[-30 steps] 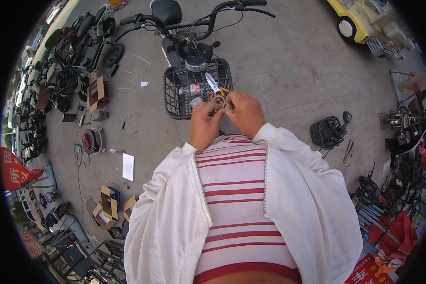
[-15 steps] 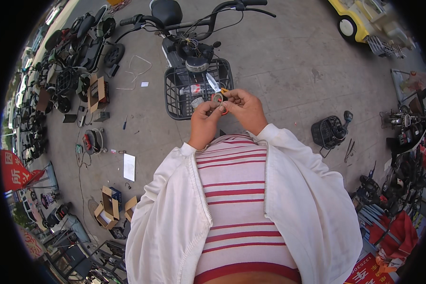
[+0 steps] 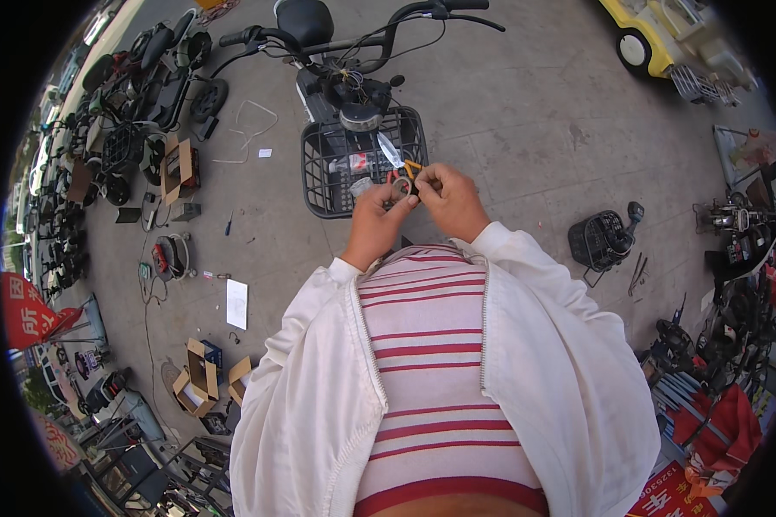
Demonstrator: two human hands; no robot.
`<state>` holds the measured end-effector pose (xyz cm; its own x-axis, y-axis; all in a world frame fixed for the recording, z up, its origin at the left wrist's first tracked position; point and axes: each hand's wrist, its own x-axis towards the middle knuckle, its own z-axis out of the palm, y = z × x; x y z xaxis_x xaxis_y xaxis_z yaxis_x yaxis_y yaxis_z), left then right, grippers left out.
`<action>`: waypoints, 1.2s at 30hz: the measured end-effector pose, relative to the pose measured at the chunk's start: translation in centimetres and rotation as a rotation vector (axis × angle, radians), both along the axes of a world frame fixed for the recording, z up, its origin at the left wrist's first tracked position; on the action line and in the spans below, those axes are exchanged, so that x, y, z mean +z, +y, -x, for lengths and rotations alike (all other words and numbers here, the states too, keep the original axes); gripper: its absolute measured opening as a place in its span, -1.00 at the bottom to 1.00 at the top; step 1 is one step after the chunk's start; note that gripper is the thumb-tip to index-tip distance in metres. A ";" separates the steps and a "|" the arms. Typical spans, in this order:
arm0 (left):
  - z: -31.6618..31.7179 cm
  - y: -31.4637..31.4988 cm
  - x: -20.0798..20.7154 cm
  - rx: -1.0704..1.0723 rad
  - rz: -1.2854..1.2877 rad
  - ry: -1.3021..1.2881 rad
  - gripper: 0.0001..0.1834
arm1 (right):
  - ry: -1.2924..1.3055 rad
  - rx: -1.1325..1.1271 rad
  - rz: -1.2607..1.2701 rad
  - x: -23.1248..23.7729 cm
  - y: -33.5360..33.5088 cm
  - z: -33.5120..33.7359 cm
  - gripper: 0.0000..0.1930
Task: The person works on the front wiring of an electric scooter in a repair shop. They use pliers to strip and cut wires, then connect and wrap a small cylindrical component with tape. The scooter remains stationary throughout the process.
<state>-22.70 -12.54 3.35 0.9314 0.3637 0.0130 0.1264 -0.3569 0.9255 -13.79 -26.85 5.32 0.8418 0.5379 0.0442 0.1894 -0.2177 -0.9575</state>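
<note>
Pinching a small ring (image 3: 401,187), left hand (image 3: 378,222) and right hand (image 3: 450,200), fingers closed.

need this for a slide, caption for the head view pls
Both hands, left hand and right hand, work a small ring-shaped part above a scooter's wire basket.

Electric bicycle (image 3: 353,77) ahead, wire basket (image 3: 319,164) at its front; cardboard boxes (image 3: 200,375) lower left; detached basket (image 3: 599,241) right.

A small roll of tape (image 3: 401,187) (dark ring, too small to tell more) is held up on edge, pinched from both sides. A utility knife (image 3: 395,155) with an orange handle angles up-left, blade out, above the basket.
</note>
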 end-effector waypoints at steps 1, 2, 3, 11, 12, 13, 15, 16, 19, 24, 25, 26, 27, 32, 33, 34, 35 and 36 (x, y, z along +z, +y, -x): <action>-0.1 0.2 -0.1 -0.022 -0.029 -0.028 -0.75 | 0.011 0.004 0.003 -0.1 0.0 -0.2 -0.85; -0.2 0.4 -0.1 -0.045 -0.059 -0.056 -0.76 | -0.032 0.014 0.023 -0.2 -0.1 -0.5 -0.85; -0.1 0.6 0.0 -0.072 -0.053 -0.050 -0.76 | -0.075 0.023 0.043 -0.3 -0.1 -0.9 -0.85; 1.5 2.4 -1.4 -0.233 0.059 -0.082 -0.79 | -0.235 0.107 0.157 -0.9 0.3 -3.6 -0.88; 1.5 2.7 -1.4 -0.245 0.062 -0.071 -0.78 | -0.248 0.117 0.173 -1.4 0.6 -3.9 -0.88; 1.5 2.9 -1.4 -0.257 0.063 -0.059 -0.77 | -0.262 0.128 0.189 -1.9 0.8 -4.1 -0.87; 1.6 3.4 -1.4 -0.263 0.074 -0.030 -0.75 | -0.260 0.151 0.189 -2.6 1.4 -4.3 -0.87; 1.6 3.6 -1.6 -0.261 0.084 -0.013 -0.74 | -0.259 0.162 0.188 -3.0 1.6 -4.4 -0.87; 2.2 4.1 -2.6 -0.254 0.136 0.041 -0.77 | -0.240 0.195 0.202 -3.4 2.0 -4.4 -0.87; 2.5 3.1 -1.5 -0.168 0.415 0.169 -0.70 | -0.274 0.392 0.170 -2.3 1.8 -5.5 -0.86; 2.5 2.8 -1.4 -0.167 0.434 0.133 -0.64 | -0.277 0.434 0.182 -2.1 1.9 -5.7 -0.85; 2.4 2.5 -1.0 -0.173 0.452 0.096 -0.58 | -0.311 0.457 0.192 -2.2 2.0 -6.0 -0.85; 2.2 2.5 -0.6 -0.219 0.403 0.104 -0.57 | -0.346 0.480 0.202 -2.3 2.1 -6.3 -0.85; 2.0 2.8 -0.1 -0.329 0.251 0.158 -0.56 | -0.384 0.561 0.228 -2.2 2.6 -7.0 -0.84; 2.0 2.9 -0.5 -0.322 0.275 0.172 -0.56 | -0.384 0.571 0.230 -2.0 2.7 -7.1 -0.84; 2.1 3.1 -1.0 -0.315 0.300 0.186 -0.57 | -0.383 0.581 0.233 -1.9 2.8 -7.1 -0.84; 2.1 3.2 -1.3 -0.306 0.325 0.199 -0.57 | -0.381 0.590 0.241 -1.9 2.8 -7.2 -0.84; 2.1 3.2 -1.6 -0.316 0.354 0.170 -0.57 | -0.379 0.599 0.248 -1.9 2.9 -7.3 -0.84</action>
<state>-24.81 -9.30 1.71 0.9750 0.0181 -0.2215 0.2222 -0.0700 0.9725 -6.54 -23.95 3.45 0.3528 0.9313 0.0904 0.6506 -0.1747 -0.7391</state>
